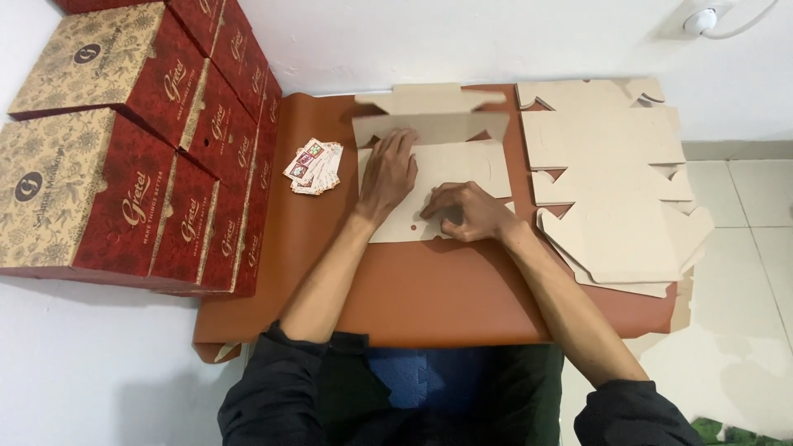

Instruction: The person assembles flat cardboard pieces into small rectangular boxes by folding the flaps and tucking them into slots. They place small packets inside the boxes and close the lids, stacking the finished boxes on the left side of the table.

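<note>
A flat, unfolded cardboard box blank (pixel 446 165), plain grey-brown on the side facing up, lies on the brown desk (pixel 429 297) toward the middle of its far edge, its upper flaps reaching the wall. The left hand (pixel 387 173) lies flat and released on the blank, fingers spread and pointing toward the far edge, pressing the sheet down without gripping anything. The right hand (pixel 464 211) rests just beside it on the near part of the same blank, fingers curled under and knuckles up, pressing on the card; whether it pinches a flap beneath the fingers cannot be told. The two hands are close together but not touching. A stack of further flat box blanks (pixel 611 182), the same plain colour, lies along the right side of the desk, its lower corner hanging past the right edge. A small fan of printed cards or stickers (pixel 315 167) lies near the far left corner of the desk, apart from the left hand. Finished red boxes with gold-patterned lids (pixel 124 149) are piled in rows just off the left edge of the desk.
</note>
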